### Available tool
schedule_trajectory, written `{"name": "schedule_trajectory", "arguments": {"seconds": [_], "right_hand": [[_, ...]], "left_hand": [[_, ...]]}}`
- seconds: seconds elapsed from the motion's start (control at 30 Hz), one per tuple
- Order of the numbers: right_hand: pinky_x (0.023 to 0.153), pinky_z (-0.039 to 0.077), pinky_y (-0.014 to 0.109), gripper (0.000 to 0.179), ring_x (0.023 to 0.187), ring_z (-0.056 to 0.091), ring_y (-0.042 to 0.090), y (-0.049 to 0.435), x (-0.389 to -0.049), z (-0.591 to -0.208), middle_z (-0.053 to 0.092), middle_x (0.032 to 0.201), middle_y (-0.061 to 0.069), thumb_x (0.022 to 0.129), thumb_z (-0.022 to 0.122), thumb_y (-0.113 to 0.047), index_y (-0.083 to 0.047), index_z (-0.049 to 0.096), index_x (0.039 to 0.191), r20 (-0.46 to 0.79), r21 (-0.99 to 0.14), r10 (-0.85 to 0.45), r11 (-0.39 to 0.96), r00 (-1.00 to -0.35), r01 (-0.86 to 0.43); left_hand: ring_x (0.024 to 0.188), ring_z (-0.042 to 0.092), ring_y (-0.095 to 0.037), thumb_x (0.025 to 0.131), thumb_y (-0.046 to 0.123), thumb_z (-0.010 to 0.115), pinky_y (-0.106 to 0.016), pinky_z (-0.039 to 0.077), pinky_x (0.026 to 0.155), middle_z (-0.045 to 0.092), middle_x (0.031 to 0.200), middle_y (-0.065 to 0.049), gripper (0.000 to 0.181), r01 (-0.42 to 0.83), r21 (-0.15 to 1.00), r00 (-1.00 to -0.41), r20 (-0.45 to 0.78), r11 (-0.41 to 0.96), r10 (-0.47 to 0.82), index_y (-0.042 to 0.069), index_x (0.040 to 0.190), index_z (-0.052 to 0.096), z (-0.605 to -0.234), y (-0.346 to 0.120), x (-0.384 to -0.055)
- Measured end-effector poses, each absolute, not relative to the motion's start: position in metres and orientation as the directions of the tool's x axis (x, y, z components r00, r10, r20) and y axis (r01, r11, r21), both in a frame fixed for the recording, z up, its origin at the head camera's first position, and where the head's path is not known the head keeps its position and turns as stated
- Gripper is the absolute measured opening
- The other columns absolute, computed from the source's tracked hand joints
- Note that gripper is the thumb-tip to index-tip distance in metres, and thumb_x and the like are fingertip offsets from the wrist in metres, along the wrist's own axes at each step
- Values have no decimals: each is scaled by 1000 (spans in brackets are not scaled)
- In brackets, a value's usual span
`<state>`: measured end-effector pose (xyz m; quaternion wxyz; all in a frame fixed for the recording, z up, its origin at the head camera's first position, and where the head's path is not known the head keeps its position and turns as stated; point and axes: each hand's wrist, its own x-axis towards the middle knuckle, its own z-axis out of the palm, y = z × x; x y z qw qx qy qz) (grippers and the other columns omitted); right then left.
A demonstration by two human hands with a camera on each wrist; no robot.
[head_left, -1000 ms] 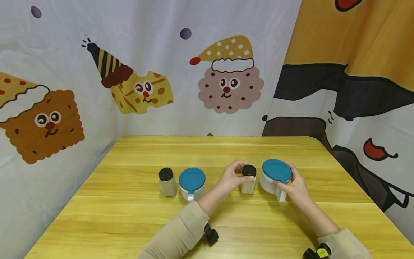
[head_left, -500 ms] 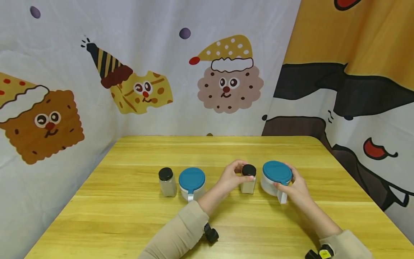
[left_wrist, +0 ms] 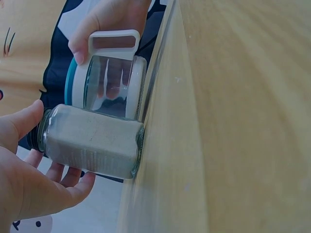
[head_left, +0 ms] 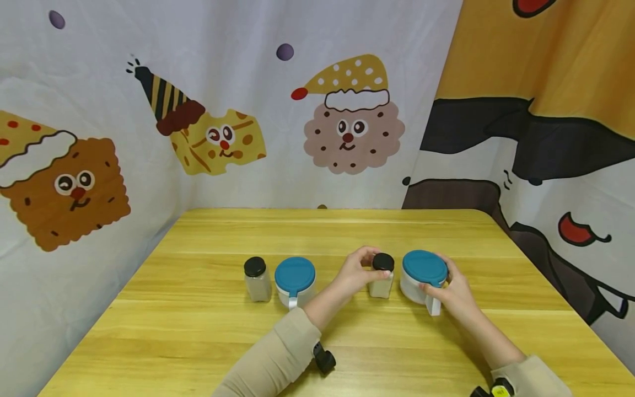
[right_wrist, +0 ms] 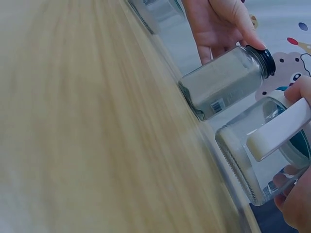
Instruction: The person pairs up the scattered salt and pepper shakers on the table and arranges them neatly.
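My left hand (head_left: pixel 358 271) pinches a square glass spice jar (left_wrist: pixel 92 141) by its black cap, thumb on one side and fingers on the other. Pale powder fills this jar, and it stands upright on the table. Just right of it, my right hand (head_left: pixel 455 286) grips a round glass seasoning pot (right_wrist: pixel 257 145) around its blue lid (head_left: pixel 424 267). The pot's white handle (right_wrist: pixel 279 130) points toward me, and its base is close to the tabletop. A narrow gap parts the two containers in the head view.
To the left stand a second black-capped spice jar (head_left: pixel 258 285) and a second blue-lidded pot (head_left: pixel 295 274), partly behind my left forearm. The wooden table (head_left: pixel 198 342) meets a cartoon-printed curtain (head_left: pixel 278 187) at the back.
My right hand has brought the blue-lidded pot slightly toward me and lower in the head view. The left hand and its spice jar have stayed in place.
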<state>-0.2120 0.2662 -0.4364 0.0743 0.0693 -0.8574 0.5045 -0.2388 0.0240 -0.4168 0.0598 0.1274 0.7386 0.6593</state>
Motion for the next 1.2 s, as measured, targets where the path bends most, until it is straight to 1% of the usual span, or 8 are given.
{"name": "schedule_trajectory", "arguments": {"seconds": [0.2, 0.33, 0.63, 0.9, 1.07, 1.2], "right_hand": [[99, 27, 63, 87, 127, 35, 48, 266, -211, -437, 36, 139, 35, 79, 74, -6, 6, 21, 147, 194, -853, -42, 487, -980, -190], [98, 29, 63, 87, 125, 37, 48, 266, -209, -438, 37, 138, 35, 79, 74, -7, 6, 22, 147, 188, -848, -42, 498, -981, -184], [98, 28, 64, 87, 125, 37, 48, 266, -207, -435, 38, 138, 35, 79, 74, -9, 6, 21, 147, 172, -855, -41, 491, -984, -170], [96, 28, 66, 89, 124, 37, 50, 268, -208, -434, 37, 137, 35, 80, 75, -14, 8, 20, 146, 156, -825, -71, 540, -985, -169], [96, 26, 68, 90, 124, 37, 50, 268, -207, -433, 38, 136, 35, 78, 78, -15, 8, 22, 144, 173, -817, -110, 539, -979, -205], [95, 28, 67, 94, 124, 35, 50, 268, -206, -432, 35, 137, 35, 77, 79, -15, 6, 19, 146, 178, -816, -149, 530, -973, -230]], "left_hand": [[96, 53, -17, 79, 10, 80, -35, 44, 82, 59, 100, 2, 43, 101, 990, -959, 71, 97, 274, 13, 118, 63, -416, 25, -238], [96, 53, -18, 79, 11, 80, -36, 44, 82, 59, 100, 2, 44, 99, 990, -959, 68, 99, 275, 14, 119, 63, -416, 25, -238], [98, 53, -19, 79, 12, 80, -37, 44, 82, 59, 100, 4, 42, 79, 993, -961, 52, 92, 271, 18, 116, 64, -415, 25, -237], [96, 52, -18, 79, 13, 81, -37, 44, 82, 59, 100, 4, 41, 71, 991, -963, 38, 113, 267, 20, 115, 64, -415, 25, -238], [95, 52, -18, 79, 12, 81, -36, 44, 81, 59, 99, 3, 41, 76, 992, -961, 45, 103, 274, 19, 115, 64, -415, 25, -238], [95, 52, -18, 79, 12, 80, -35, 44, 81, 59, 99, 3, 41, 84, 992, -959, 54, 98, 277, 18, 116, 64, -416, 25, -238]]}}
